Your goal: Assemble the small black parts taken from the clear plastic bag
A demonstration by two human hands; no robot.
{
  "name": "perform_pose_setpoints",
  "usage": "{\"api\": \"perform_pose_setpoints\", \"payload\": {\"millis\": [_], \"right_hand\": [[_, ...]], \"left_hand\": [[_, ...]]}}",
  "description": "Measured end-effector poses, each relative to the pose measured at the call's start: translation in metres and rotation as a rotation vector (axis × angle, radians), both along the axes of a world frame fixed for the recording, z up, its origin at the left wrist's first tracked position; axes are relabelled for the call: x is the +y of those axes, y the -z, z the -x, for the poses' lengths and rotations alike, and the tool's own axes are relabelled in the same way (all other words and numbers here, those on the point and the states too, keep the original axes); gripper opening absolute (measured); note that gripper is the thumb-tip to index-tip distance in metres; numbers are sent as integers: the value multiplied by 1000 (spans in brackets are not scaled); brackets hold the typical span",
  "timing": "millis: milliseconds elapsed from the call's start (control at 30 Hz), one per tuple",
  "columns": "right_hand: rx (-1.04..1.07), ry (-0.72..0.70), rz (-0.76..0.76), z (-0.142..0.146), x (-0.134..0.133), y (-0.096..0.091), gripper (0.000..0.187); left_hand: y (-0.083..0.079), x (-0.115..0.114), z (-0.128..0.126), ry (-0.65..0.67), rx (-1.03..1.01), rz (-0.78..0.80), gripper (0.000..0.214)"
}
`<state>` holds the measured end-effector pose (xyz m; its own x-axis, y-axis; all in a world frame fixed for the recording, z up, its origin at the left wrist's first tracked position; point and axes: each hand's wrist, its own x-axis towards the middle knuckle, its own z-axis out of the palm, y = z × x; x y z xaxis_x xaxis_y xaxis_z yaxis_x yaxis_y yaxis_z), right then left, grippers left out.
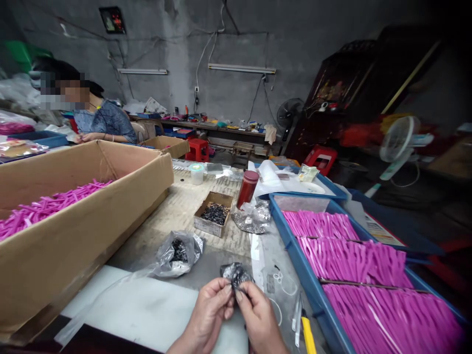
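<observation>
My left hand [211, 309] and my right hand [257, 314] meet at the bottom centre, fingers pinched on a small crumpled plastic bag [236, 273] holding dark little parts. Both hands grip it just above the table. Another open plastic bag of dark parts [177, 253] lies to the left of my hands. A small cardboard box of dark parts [214, 213] sits further back on the table.
A large cardboard box [73, 236] with pink pieces fills the left. A blue tray [306, 275] of pink strips lies at right. A red cylinder [247, 189], a crumpled bag [252, 219] and a yellow-handled tool [308, 334] are nearby. A person [99, 120] sits far left.
</observation>
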<state>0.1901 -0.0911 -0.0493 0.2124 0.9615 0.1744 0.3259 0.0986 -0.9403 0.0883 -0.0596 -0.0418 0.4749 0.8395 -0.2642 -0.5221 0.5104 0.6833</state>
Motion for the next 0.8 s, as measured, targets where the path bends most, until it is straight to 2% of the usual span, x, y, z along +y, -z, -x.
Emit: {"api": "perform_pose_setpoints", "payload": {"millis": [467, 800], "right_hand": [[16, 18, 1, 2, 0, -2, 17], [90, -33, 65, 1, -1, -3, 21]], "left_hand": [[1, 0, 0, -9, 13, 10, 16], [4, 0, 0, -25, 61, -31, 17]]}}
